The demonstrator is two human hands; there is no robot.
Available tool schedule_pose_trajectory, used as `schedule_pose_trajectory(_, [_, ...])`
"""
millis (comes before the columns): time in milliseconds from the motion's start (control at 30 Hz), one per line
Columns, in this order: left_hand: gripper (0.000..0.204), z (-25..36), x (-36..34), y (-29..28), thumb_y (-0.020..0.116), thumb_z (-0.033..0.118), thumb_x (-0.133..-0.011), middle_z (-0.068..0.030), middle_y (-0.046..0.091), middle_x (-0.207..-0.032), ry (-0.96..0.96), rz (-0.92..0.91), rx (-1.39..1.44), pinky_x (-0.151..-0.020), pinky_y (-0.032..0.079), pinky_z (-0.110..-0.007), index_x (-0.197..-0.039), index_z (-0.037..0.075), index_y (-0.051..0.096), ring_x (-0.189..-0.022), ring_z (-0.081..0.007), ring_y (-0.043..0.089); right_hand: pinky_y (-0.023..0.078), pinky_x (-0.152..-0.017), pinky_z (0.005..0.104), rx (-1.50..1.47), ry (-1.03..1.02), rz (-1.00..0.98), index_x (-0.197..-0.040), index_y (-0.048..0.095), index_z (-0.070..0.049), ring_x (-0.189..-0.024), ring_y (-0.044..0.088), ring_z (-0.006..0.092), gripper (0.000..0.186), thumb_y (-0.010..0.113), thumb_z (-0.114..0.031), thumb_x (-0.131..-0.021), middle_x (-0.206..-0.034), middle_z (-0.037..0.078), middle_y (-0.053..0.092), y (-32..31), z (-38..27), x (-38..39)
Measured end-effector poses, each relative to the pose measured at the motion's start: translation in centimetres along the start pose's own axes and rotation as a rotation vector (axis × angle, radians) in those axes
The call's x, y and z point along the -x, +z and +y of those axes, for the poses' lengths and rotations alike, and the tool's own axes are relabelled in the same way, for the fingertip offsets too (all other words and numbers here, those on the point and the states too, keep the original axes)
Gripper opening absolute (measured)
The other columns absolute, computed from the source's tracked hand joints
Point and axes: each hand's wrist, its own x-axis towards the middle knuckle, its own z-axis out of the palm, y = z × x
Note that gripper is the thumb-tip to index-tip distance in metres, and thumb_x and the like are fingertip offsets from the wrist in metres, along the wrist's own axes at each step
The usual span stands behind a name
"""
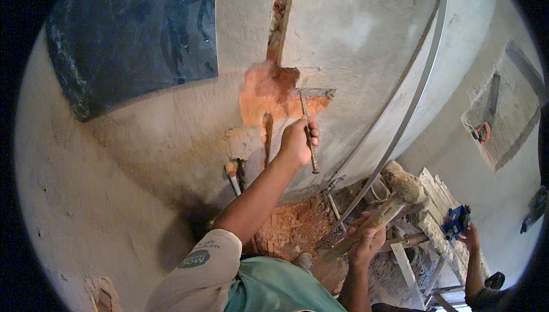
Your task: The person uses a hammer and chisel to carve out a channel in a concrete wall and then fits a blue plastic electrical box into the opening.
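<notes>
My left hand (296, 142) is closed around a slim metal chisel (305, 108). The chisel's upper end meets the broken orange brick patch (260, 97) in the plastered wall, near a grey strip along the patch's right edge. My right hand (367, 244) grips the wooden handle of a large, dusty hammer (405, 189), lower and to the right. Its thick head is raised to the right of the chisel, apart from it. A narrow channel (280, 17) runs up the wall from the patch, and a shorter slot (267, 134) runs down from it.
Brick rubble (291, 226) covers the floor below. A dark blue panel (143, 32) is on the wall at upper left. At right, another person's hand (471, 236) touches a small blue object (456, 222) by wooden planks (437, 235). A pale pipe (233, 179) projects near my left forearm.
</notes>
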Motion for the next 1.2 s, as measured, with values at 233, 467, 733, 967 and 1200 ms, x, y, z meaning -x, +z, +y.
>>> schedule_pose_trajectory(233, [0.022,0.2,-1.6,-0.5,0.037,0.023,-0.091,0.0012,0.041,-0.064,-0.053,-0.047,0.118,-0.043,0.029,-0.024,-0.081,0.006,0.046,-0.052,-0.0087,0.035,0.043,-0.043,0.0263,0.108,-0.206,0.100,-0.095,0.045,0.002,-0.047,0.048,0.0140,0.064,0.050,-0.059,-0.077,-0.063,0.009,0.048,1.0,-2.2,1.3])
schedule_pose_trajectory(467, [0.018,1.5,-1.1,0.7,0.039,0.021,-0.089,0.0029,0.039,-0.060,-0.089,-0.002,0.222,-0.041,0.027,-0.021,-0.081,0.005,0.045,-0.047,-0.0067,0.032,0.044,-0.048,0.0267,-0.182,-0.344,0.271,-0.092,0.041,-0.002,-0.054,0.049,0.0159,0.062,0.043,-0.062,-0.078,-0.065,0.008,0.047,5.6,-7.3,0.1])
schedule_pose_trajectory(733, [0.020,2.3,-1.5,1.6,0.035,0.022,-0.091,0.0032,0.037,-0.058,-0.150,-0.027,0.305,-0.039,0.027,-0.021,-0.080,0.008,0.044,-0.045,-0.0067,0.030,0.044,-0.058,0.0311,0.280,-0.275,-0.003,-0.087,0.047,-0.003,-0.063,0.052,0.0202,0.043,0.045,-0.046,-0.083,-0.071,0.010,0.053,10.9,-0.2,2.9])
schedule_pose_trajectory(967, [0.026,3.1,-1.8,0.6,0.034,0.026,-0.092,0.0047,0.034,-0.055,-0.187,-0.028,0.356,-0.041,0.025,-0.022,-0.075,0.008,0.042,-0.044,-0.0073,0.027,0.042,-0.062,0.0322,0.013,-0.611,-0.036,-0.093,0.051,-0.002,-0.068,0.051,0.0214,0.035,0.052,-0.036,-0.082,-0.077,0.011,0.055,11.0,-4.7,0.2])
schedule_pose_trajectory(1200, [0.024,3.6,-3.4,-0.1,0.034,0.023,-0.091,0.0045,0.034,-0.055,-0.127,-0.021,0.336,-0.041,0.025,-0.022,-0.076,0.007,0.043,-0.043,-0.0075,0.027,0.045,-0.060,0.0324,0.443,-0.153,0.008,-0.086,0.052,-0.003,-0.068,0.053,0.0209,0.046,0.045,-0.048,-0.083,-0.078,0.012,0.054,11.7,3.0,3.8])
